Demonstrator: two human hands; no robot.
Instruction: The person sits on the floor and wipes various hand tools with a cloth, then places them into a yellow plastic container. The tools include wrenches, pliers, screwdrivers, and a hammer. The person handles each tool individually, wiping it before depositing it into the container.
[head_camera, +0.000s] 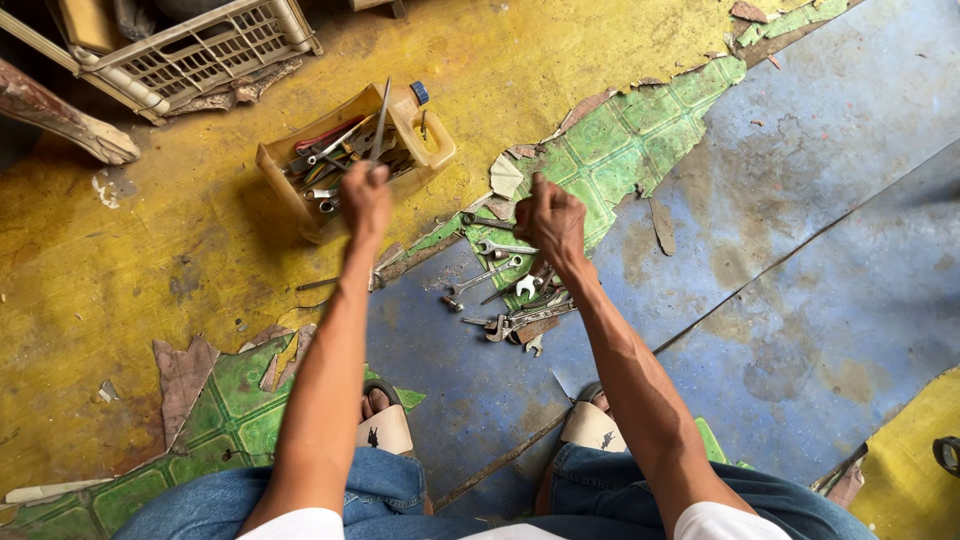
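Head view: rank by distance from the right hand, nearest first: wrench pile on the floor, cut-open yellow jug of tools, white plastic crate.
From the right hand:
1. Wrench pile, on the floor right under the hand.
2. Yellow jug, to its left, beyond the left hand.
3. White crate, far upper left corner.

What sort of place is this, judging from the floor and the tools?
Probably an informal repair workshop, worked at floor level. Loose wrenches lie on worn, peeling floor covering; a cut-open plastic jug holds more tools. The left hand holds a thin metal rod over it.
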